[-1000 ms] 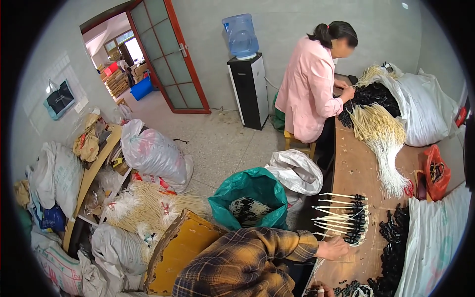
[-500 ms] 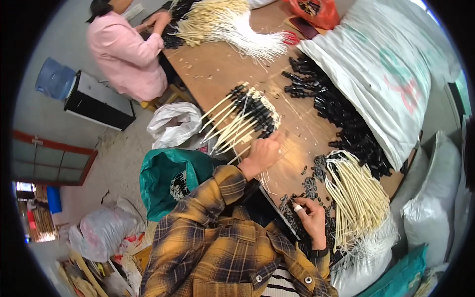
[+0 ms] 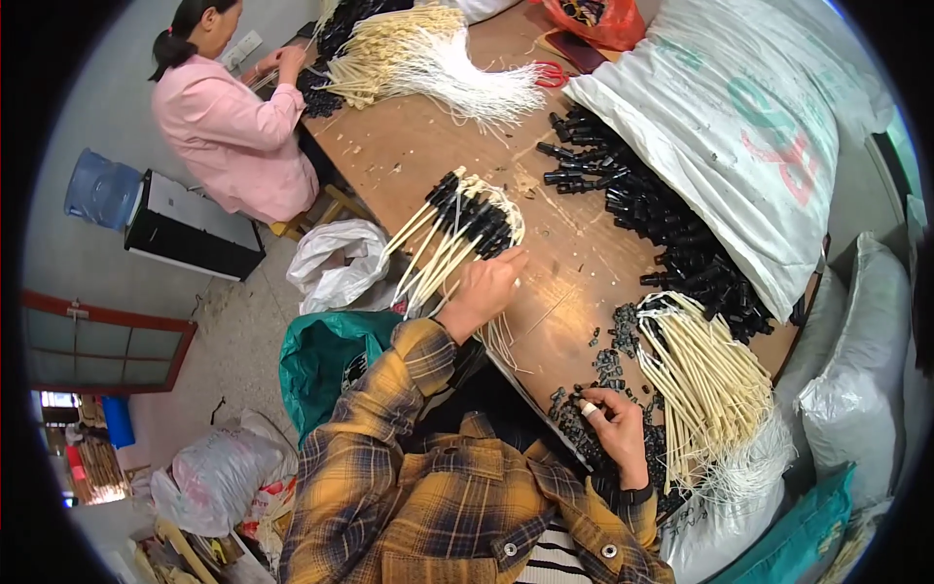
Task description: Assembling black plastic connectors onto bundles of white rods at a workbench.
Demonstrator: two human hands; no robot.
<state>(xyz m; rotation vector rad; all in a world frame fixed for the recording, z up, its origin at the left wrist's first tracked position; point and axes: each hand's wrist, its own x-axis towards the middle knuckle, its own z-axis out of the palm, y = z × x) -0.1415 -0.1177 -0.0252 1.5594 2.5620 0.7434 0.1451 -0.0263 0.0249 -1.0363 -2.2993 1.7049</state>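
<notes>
My left hand point(image 3: 484, 290) is closed at the near end of a row of cream cords with black sleeves point(image 3: 472, 219). Its fingertips bend down beside the sleeves, and what they pinch is hidden. Thin white strings point(image 3: 498, 343) hang below that wrist over the table edge. My right hand point(image 3: 617, 434), a white band round one finger, rests over small black pieces point(image 3: 608, 368) heaped at the near edge. Its thumb and finger are drawn together; anything between them is too small to name. Right of it lies a thick bundle of cream cords point(image 3: 705, 380) with white string ends.
Black tubular parts point(image 3: 671, 219) spill from a big white sack point(image 3: 720, 117) on the brown table point(image 3: 389, 156). Farther off lie another cord bundle point(image 3: 404, 58), red-handled scissors point(image 3: 552, 74) and a red bag point(image 3: 608, 24). A co-worker point(image 3: 233, 127) sits far left. A green bag point(image 3: 311, 365) stands below.
The whole view has shifted slightly. My left hand has moved a little left and stays beside the sleeved cords. My right hand keeps its place at the small black pieces, fingers still together.
</notes>
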